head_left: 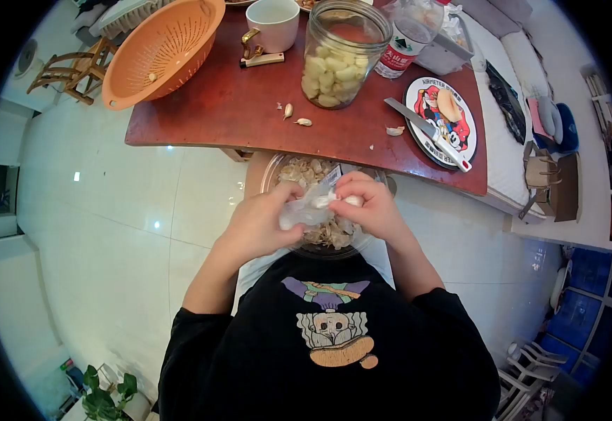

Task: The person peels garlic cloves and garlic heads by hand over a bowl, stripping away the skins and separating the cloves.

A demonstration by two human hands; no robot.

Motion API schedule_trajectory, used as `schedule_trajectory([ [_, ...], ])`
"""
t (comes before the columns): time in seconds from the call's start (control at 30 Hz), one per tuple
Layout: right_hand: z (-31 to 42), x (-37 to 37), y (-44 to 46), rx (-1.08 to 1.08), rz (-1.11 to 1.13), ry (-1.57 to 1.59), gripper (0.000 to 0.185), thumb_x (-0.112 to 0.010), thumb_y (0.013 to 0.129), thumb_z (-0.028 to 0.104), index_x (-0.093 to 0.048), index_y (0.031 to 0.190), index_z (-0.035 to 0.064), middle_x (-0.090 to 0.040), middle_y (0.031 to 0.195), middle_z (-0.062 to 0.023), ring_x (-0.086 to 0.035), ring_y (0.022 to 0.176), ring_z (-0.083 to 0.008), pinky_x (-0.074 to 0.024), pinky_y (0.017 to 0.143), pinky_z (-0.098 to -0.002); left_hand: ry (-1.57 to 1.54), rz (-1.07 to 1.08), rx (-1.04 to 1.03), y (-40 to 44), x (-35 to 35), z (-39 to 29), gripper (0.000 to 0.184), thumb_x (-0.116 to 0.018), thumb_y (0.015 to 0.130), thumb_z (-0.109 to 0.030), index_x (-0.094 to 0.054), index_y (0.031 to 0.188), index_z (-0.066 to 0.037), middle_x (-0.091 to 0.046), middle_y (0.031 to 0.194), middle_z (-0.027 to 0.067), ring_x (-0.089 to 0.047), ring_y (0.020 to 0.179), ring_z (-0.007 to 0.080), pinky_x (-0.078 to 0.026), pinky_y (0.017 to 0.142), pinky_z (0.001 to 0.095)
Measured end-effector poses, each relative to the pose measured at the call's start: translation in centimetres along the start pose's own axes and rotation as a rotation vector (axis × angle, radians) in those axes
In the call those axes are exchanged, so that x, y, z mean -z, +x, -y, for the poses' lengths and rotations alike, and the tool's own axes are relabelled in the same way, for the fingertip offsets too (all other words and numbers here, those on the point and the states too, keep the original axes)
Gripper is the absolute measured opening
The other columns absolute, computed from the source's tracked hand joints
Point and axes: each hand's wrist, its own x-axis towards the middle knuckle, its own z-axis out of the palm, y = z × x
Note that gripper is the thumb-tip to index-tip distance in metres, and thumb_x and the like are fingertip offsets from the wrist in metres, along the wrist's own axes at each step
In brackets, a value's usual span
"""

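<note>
Over a clear bowl of papery garlic skins, my left hand holds a translucent plastic bag, its fingers closed round it. My right hand pinches white garlic at the bag's right side; its fingertips meet the bag's edge. On the red table's near part lie loose garlic cloves and a bit of peel. Behind them stands an open glass jar partly filled with peeled cloves.
An orange colander sits at the table's left edge. A white mug, a lighter-like item, a labelled bottle, and a plate with a knife across it are also there. A grey bin stands behind.
</note>
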Motion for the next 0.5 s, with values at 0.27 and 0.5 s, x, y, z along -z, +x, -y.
schedule_trajectory([
  [0.27,-2.0,2.2,-1.1,-0.144,-0.075,0.263,0.013,-0.072,0.080,0.007,-0.064,0.086,-0.0005,-0.058,0.093,-0.0029,-0.055,0.087,-0.0104,-0.0431,0.074,-0.0246,-0.097,-0.086,0.039,-1.1,2.9,1.4,0.042,-0.070,0.070,-0.017,-0.056,0.108,-0.007,-0.065,0.094,0.0123,-0.064,0.088,0.0286,-0.050,0.078,0.0337],
  [0.5,-1.6,1.5,-2.0,-0.101,-0.061,-0.366,0.024,-0.071,0.080,0.021,-0.065,0.093,0.0026,-0.062,0.094,-0.0100,-0.060,0.091,-0.0211,-0.0462,0.079,-0.0312,-0.139,-0.367,0.005,-0.3,8.0,2.1,0.039,-0.068,0.070,-0.008,-0.054,0.106,-0.001,-0.064,0.090,0.0114,-0.063,0.086,0.0213,-0.048,0.080,0.0316],
])
